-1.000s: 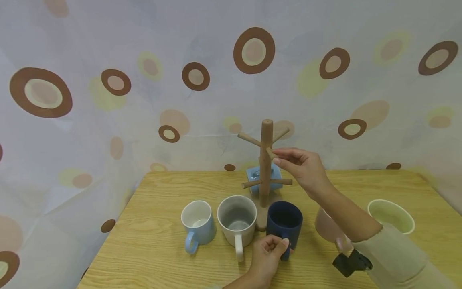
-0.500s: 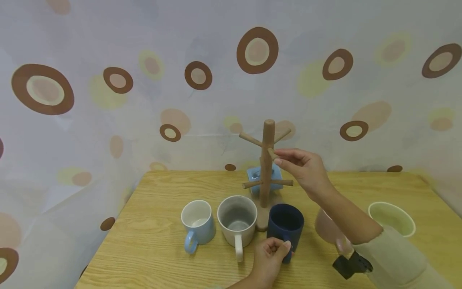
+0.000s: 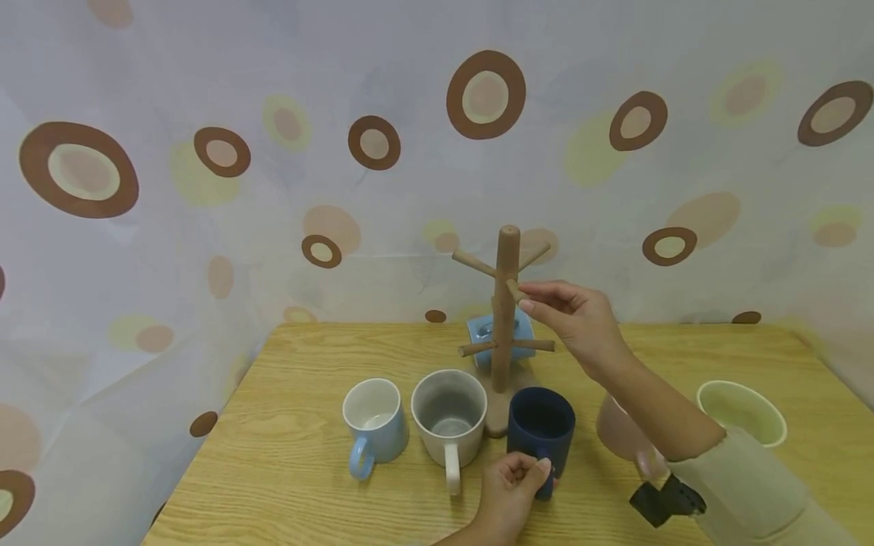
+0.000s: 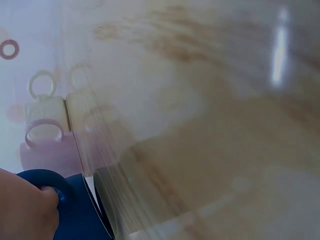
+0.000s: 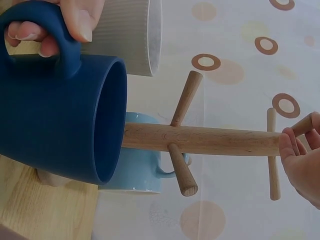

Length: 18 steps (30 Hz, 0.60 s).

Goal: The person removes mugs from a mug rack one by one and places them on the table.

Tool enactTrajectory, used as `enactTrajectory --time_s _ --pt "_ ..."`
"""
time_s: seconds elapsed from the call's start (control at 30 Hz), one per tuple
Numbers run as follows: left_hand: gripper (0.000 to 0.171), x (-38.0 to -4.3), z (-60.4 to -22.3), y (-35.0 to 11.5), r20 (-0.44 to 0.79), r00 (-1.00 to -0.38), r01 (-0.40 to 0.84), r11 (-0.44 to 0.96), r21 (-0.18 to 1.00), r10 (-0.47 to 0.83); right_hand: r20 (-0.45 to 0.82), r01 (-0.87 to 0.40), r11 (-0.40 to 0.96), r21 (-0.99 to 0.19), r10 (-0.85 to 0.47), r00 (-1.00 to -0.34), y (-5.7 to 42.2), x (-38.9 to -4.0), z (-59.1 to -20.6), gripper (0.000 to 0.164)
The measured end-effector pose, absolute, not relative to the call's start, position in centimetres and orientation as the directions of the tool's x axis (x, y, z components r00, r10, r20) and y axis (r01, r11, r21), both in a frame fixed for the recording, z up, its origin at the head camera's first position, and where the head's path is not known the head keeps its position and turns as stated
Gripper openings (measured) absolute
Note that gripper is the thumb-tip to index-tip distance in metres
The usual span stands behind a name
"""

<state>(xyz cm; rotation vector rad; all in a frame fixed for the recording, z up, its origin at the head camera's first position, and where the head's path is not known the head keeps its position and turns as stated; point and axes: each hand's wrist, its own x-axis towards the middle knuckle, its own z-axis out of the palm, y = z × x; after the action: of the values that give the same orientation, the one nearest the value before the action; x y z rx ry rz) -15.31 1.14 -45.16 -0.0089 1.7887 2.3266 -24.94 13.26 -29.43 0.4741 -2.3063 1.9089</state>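
Note:
In the head view, my left hand (image 3: 507, 493) grips the handle of a navy blue mug (image 3: 539, 444) in front of a wooden mug tree (image 3: 504, 318). The right wrist view shows left-hand fingers (image 5: 25, 31) passing through the handle loop of this blue mug (image 5: 55, 117). My right hand (image 3: 576, 322) pinches an upper peg (image 3: 514, 290) of the mug tree between thumb and fingertips. Behind the post, a light blue mug (image 3: 522, 330) is partly hidden. To the left stand a grey-white mug (image 3: 448, 417) and a small light blue mug (image 3: 385, 432), handles toward me.
A pink mug (image 3: 617, 432) stands right of the navy one, partly covered by my right forearm. Farther right is a pale green mug (image 3: 740, 413). All are on a wooden table (image 3: 287, 440) against a patterned wall covering (image 3: 382, 68). Other pegs (image 3: 471, 263) stick out from the post.
The navy mug and my left hand have shifted slightly down and to the right in the head view. My right hand keeps its pinch on the peg.

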Motion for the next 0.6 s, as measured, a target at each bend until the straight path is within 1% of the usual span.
enactTrajectory --time_s 0.07,0.27,0.6 --pt "0.029 -15.28 -45.24 1.03 -0.145 -0.974 -0.183 -0.233 0.955 0.171 0.281 -0.307 0.156 -0.939 -0.167 -0.945 13.24 -24.95 -29.45 0.038" --pt "0.031 -15.22 -45.54 0.74 -0.127 -0.97 -0.166 -0.188 0.968 0.206 0.279 -0.303 0.14 -0.943 -0.167 -0.946 13.17 -24.97 -29.53 0.036" --pt "0.033 -15.02 -45.51 0.62 -0.143 -0.964 -0.177 -0.14 0.974 0.224 0.289 -0.311 0.125 -0.942 -0.168 -0.943 13.17 -24.94 -29.52 0.035"
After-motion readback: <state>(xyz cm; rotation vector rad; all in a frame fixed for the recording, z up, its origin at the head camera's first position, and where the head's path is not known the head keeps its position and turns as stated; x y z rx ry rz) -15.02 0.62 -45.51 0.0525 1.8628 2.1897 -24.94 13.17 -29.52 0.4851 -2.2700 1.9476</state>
